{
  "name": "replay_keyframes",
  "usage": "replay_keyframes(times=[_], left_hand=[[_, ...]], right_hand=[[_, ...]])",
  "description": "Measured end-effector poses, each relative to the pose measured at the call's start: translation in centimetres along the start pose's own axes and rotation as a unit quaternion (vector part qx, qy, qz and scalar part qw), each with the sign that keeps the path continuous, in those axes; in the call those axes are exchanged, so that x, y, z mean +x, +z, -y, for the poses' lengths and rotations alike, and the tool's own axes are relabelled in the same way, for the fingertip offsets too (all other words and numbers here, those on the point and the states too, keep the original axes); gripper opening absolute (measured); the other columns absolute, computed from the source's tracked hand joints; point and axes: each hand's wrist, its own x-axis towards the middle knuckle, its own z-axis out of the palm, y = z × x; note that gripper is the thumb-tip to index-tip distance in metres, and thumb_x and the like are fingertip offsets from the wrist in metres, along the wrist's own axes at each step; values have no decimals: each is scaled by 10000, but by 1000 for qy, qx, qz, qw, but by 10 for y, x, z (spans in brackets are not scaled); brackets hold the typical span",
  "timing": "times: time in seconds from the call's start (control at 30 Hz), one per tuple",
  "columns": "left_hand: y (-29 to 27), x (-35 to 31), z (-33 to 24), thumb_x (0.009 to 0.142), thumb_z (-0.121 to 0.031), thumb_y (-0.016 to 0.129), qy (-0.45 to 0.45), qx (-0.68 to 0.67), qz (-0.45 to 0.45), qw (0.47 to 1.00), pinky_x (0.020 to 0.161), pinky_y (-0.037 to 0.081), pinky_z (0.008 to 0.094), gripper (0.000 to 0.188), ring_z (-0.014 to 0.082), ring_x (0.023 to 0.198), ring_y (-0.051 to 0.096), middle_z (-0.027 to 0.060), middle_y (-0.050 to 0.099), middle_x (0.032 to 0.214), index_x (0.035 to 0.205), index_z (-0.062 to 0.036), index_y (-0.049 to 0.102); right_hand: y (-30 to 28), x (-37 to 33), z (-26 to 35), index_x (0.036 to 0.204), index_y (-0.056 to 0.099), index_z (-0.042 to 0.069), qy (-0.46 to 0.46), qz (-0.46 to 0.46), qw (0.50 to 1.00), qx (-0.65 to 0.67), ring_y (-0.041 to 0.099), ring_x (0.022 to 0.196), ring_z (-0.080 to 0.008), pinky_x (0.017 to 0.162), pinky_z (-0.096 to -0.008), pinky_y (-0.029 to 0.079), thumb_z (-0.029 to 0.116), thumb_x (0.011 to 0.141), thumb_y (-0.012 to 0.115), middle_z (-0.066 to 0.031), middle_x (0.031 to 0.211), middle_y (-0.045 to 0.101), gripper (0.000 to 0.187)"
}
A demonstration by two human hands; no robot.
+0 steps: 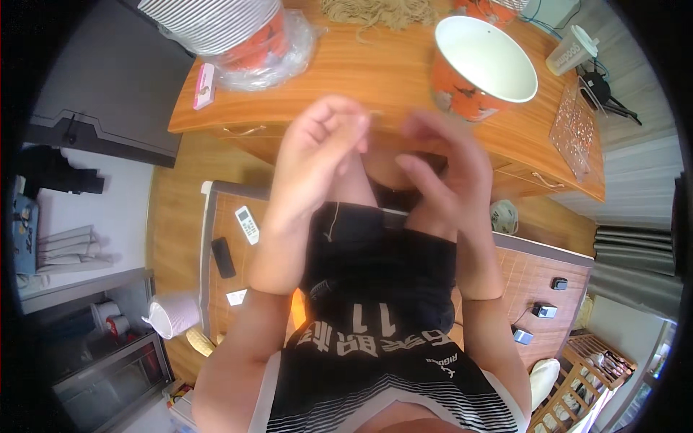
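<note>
My left hand (321,148) is raised in front of the desk edge, thumb and forefinger pinched together. Something thin and pale shows faintly by the fingertips, too small to make out. To its right, my right hand (451,162) is smeared by motion, with a gap between thumb and fingers and nothing visible in it. A thin tan strand (333,222) lies against my black shorts, below the left hand. Just beyond the right hand stands a large paper bucket (480,65), orange outside and white inside. At the desk's far side lies a heap of tan strands (379,13).
A stack of paper buckets (213,25) in clear plastic wrap stands at the desk's left, beside a small pink-and-white packet (205,86). A lidded cup (572,50) and a beaded clear sheet (574,133) are at the right. A remote (247,225) and a phone (223,257) lie on the mat.
</note>
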Motion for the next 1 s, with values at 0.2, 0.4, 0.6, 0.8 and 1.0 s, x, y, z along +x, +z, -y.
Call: replay_keyframes(times=[0.2, 0.4, 0.6, 0.8, 1.0], left_hand=[[8, -9, -3, 972, -120, 645, -9, 14, 57, 998, 656, 443, 181, 129, 46, 755, 586, -6, 670, 870, 1070, -36, 633], [15, -9, -10, 970, -89, 650, -28, 25, 98, 995, 745, 464, 191, 104, 38, 822, 591, -10, 678, 952, 1044, -17, 634], [23, -5, -7, 965, -115, 668, -15, 90, 77, 993, 490, 228, 164, 88, -26, 562, 350, -106, 489, 684, 984, -34, 640], [33, -3, 1, 939, -57, 688, 2, 195, 17, 981, 558, 242, 157, 79, -27, 615, 329, -130, 410, 680, 999, -10, 669], [26, 5, 4, 949, -44, 673, 5, 205, -3, 979, 569, 268, 151, 74, -26, 626, 341, -131, 414, 688, 1005, 3, 664]], right_hand=[[-12, 20, 12, 1210, 673, 54, -49, 70, 992, -94, 683, 905, -216, 778, -327, 562, 20, 780, 782, -93, 1036, 703, 444], [-20, 16, 5, 1061, 744, 65, -77, 97, 985, -116, 695, 790, -251, 699, -320, 550, 49, 775, 778, -79, 883, 723, 289], [-19, 9, 2, 958, 729, 37, -106, 57, 985, -121, 690, 782, -237, 667, -308, 527, 20, 835, 717, -91, 868, 716, 124], [-11, -4, -17, 1004, 594, -18, 101, 16, 978, 183, 616, 854, -128, 784, -256, 487, -11, 956, 575, -49, 921, 639, 52], [-14, -2, -21, 1100, 626, -3, 6, -102, 993, 65, 635, 913, -171, 824, -296, 503, 6, 887, 678, -86, 979, 664, 219]])
